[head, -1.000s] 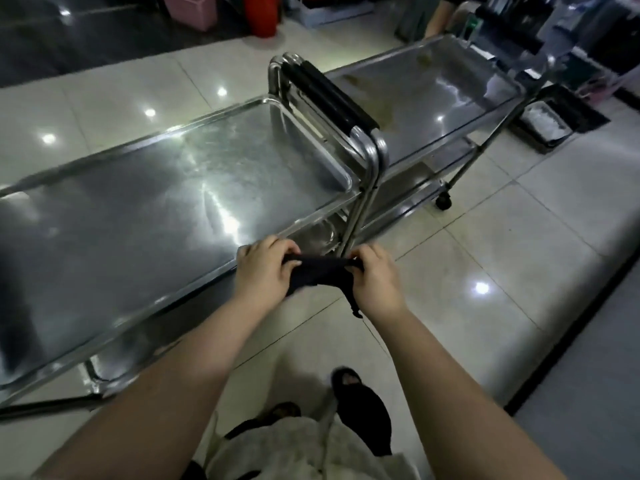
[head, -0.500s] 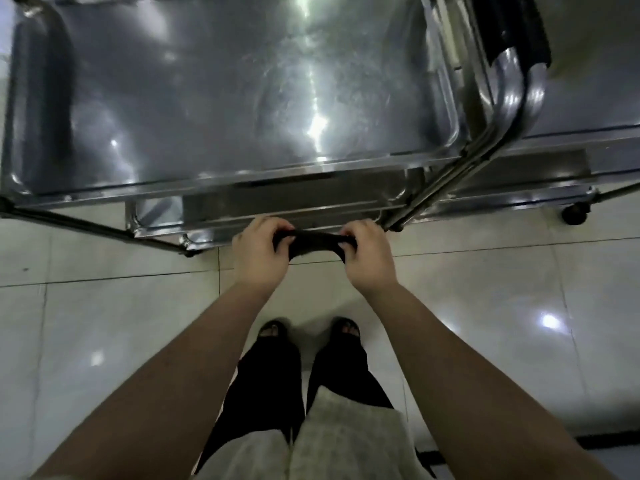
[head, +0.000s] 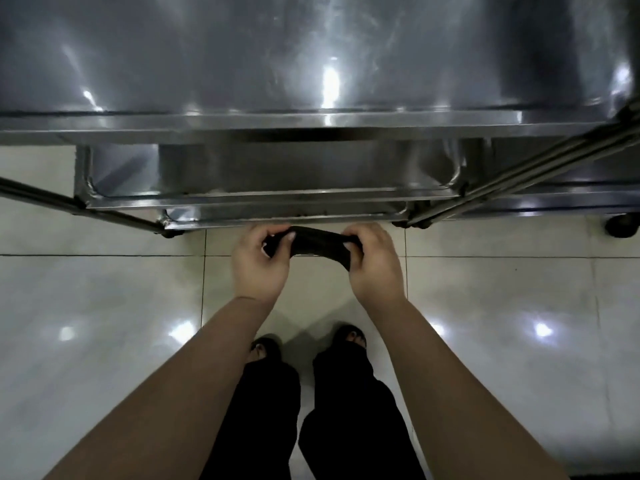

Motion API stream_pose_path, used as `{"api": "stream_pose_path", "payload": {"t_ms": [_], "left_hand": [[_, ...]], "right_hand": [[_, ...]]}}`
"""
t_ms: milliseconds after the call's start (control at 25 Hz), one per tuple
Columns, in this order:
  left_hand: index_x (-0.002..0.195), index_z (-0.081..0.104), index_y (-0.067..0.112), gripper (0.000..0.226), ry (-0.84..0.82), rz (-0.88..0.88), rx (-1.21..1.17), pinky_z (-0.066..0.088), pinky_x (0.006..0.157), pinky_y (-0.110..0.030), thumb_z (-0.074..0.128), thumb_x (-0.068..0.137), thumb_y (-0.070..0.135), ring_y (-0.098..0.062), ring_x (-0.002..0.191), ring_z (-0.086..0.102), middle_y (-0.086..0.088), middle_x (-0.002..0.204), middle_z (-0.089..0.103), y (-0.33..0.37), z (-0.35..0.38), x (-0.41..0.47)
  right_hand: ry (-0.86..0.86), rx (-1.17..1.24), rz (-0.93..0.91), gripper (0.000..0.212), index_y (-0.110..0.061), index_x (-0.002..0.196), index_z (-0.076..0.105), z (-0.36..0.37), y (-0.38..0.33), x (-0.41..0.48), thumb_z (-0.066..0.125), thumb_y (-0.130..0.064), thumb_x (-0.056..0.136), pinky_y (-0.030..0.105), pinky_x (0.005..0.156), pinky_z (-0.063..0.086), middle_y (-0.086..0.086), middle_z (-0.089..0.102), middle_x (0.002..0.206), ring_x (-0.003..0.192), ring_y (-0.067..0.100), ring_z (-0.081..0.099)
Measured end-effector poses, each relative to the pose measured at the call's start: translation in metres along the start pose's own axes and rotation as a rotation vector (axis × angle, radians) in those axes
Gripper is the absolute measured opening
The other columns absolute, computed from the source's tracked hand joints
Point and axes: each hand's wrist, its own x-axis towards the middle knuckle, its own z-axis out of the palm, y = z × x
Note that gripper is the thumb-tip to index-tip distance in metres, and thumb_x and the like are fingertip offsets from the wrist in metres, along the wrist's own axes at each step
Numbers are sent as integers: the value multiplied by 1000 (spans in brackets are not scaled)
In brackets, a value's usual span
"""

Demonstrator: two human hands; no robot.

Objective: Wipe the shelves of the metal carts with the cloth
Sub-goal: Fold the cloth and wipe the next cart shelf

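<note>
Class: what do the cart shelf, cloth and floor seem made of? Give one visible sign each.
Silver cart shelf: likely stainless steel, brushed, streaky glare. Black cloth: soft matte fabric, bunched and drooping. Pale floor: probably glazed tile, grout lines, mirrored lamps.

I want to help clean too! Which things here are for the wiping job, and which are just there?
For the job: dark black cloth held between the left hand and right hand; shiny silver metal cart shelves.
Just there: glossy pale tiled floor; small black cart wheel; black open-toed sandals.
</note>
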Motion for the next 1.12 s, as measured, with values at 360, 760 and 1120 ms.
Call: {"api": "stream_pose_path", "payload": {"t_ms": [360,760,1120], "left_hand": [[98,68,25,11,-101,104,179,46,78,-20,67,87,23,-9,89,62,11,91,64,-61,76,192],[152,23,37,49,-220,342,864,0,117,-58,26,104,40,-25,150,0,4,163,11,-154,107,287],[153,3,43,51,-245,301,974,-8,111,-67,12,102,46,-28,150,-7,8,164,-5,-149,110,289]], "right_hand": [[74,-106,-93,24,-11,109,62,61,41,209,51,0,91,27,84,42,14,60,112,105,29,57],[-115,-683,-79,80,-29,154,-13,170,59,203,11,-72,91,68,109,-14,8,-19,161,145,39,-20],[-77,-725,-38,71,-48,150,-9,154,51,327,8,-78,87,71,108,-11,5,-17,162,145,43,-17]]}}
